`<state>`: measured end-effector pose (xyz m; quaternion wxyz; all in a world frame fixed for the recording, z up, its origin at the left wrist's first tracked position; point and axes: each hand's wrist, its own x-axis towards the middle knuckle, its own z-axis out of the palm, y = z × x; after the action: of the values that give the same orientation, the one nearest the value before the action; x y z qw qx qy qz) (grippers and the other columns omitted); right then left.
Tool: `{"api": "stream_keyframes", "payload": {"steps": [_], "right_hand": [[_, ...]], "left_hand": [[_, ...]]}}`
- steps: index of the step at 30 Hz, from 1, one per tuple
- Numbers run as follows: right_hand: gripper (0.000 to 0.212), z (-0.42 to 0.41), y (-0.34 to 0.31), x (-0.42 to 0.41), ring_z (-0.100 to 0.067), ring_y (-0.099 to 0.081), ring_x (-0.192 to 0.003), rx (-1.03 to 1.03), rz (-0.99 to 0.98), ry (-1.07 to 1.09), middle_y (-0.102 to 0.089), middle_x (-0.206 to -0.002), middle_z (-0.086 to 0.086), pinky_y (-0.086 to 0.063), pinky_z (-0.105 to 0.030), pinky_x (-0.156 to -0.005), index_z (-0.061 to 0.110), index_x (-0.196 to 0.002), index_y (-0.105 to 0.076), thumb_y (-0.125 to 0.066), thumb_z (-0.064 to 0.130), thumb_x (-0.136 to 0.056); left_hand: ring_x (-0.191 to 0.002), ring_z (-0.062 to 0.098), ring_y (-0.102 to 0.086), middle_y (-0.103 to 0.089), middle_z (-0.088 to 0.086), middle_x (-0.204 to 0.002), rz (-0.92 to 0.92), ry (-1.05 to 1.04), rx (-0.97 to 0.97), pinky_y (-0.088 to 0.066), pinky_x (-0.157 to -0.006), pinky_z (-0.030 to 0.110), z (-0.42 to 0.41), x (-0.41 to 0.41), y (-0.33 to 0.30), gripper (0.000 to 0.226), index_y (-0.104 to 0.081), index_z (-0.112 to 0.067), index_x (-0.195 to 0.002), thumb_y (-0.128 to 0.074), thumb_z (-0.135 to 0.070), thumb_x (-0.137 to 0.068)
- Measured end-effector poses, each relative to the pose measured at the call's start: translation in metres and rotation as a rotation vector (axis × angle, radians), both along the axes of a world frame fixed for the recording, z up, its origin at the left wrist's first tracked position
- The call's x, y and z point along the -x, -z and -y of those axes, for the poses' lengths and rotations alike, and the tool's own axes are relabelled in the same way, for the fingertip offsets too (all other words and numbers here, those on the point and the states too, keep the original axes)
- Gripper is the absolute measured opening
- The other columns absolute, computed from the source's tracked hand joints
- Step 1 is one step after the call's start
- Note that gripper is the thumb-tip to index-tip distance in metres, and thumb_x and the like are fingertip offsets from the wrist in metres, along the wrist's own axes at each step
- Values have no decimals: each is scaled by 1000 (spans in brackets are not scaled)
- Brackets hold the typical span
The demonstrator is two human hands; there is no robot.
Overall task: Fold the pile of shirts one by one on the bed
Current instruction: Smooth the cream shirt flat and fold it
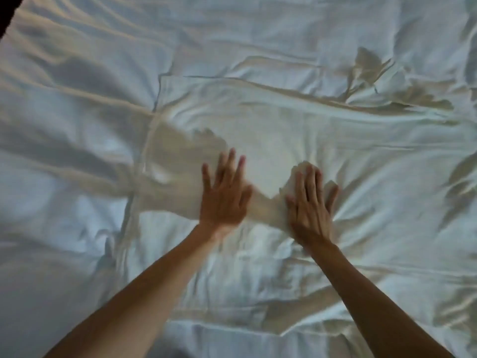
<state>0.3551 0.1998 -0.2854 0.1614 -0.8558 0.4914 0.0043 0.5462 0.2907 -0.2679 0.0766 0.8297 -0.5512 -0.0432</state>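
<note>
2 bare forearms reach from 6 o'clock. The left hand [224, 193] and right hand [309, 202], fingers spread flat, press a pale white cotton shirt [258, 130] at centre on the rumpled white bed [64, 73]. Smoothing may drag the fabric into creases.

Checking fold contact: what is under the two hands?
Both the left hand and the right hand lie flat on a white shirt spread over the bed. Fabric under the palms is hidden.

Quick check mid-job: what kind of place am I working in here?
Probably a bedroom: a rumpled white bed sheet fills the view, and both hands press flat on a white shirt spread over it.
</note>
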Motion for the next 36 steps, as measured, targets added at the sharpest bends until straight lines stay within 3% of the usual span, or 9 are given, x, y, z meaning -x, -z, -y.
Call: {"api": "stream_keyframes", "payload": {"steps": [3, 10, 13, 16, 18, 24, 29, 33, 36], "right_hand": [[63, -32, -6, 36, -16, 1, -153, -2, -37, -7, -3, -166, 1, -2, -58, -120, 24, -159, -9, -22, 44, -101], [65, -80, -17, 116, -15, 5, -153, -34, -61, 21, 1, -166, 3, 3, -57, -120, 29, -159, -5, -25, 45, -99], [65, -92, -16, 125, -17, 4, -153, -55, -44, 33, -1, -166, 1, 5, -57, -120, 28, -159, -9, -27, 45, -98], [64, -102, -18, 139, -18, 5, -153, -63, -60, 48, -2, -166, -2, 4, -57, -120, 25, -159, -10, -24, 46, -99], [64, -110, -25, 160, -18, 6, -153, -77, -78, 55, 0, -166, -3, 2, -59, -120, 24, -159, -11, -21, 47, -100], [71, -139, -48, 240, -24, -4, -153, -86, -73, 97, -8, -166, -9, -2, -62, -119, 16, -158, -19, -23, 55, -98], [85, -174, -71, 285, -28, -8, -153, -108, 99, -34, -9, -166, -8, -1, -58, -120, 18, -156, -26, -46, 67, -89], [87, -184, -76, 329, -34, -22, -149, -58, 187, -15, -26, -161, -14, -17, -65, -115, 13, -146, -45, -72, 48, -72], [63, -189, -73, 343, -34, -43, -138, 43, 232, 13, -43, -150, -17, -38, -54, -106, 10, -133, -61, -68, 26, -73]], "left_hand": [[-153, 25, -10, -16, 5, -165, -64, 293, -127, -17, -115, 62, -50, 81, 1, 58, -27, -22, -156, -28, -45, -103], [-152, 26, -18, -23, 6, -163, 144, -143, -177, -6, -118, 64, -174, -28, -8, 60, -31, -24, -155, -32, -49, -101], [-152, 34, -13, -17, 11, -164, 64, -362, -90, -9, -114, 72, -156, 22, -13, 65, -20, -15, -157, -29, -45, -100], [-153, 27, -11, -10, 7, -166, -70, 185, -80, -15, -116, 65, -129, 131, -17, 61, -10, -25, -158, -21, -48, -103], [-153, 23, -14, -14, 5, -166, -93, 324, -153, -21, -115, 62, -138, 155, -16, 58, -18, -29, -157, -18, -51, -104], [-150, 33, -19, -22, 13, -163, -101, -236, -199, -11, -114, 67, -172, 152, -20, 67, -33, -14, -154, -29, -49, -97], [-154, 20, -8, -11, 0, -167, -349, 385, -114, -15, -118, 59, -132, 261, -40, 71, -22, -23, -158, -44, -47, -95], [-152, 26, -17, -18, 3, -165, -310, 462, -160, -21, -116, 62, -123, 281, -26, 84, -29, -14, -155, -57, -46, -82], [-151, 30, -19, -22, 6, -164, -222, 495, -159, -21, -116, 62, -126, 281, -24, 82, -34, -11, -153, -57, -47, -83]]}}
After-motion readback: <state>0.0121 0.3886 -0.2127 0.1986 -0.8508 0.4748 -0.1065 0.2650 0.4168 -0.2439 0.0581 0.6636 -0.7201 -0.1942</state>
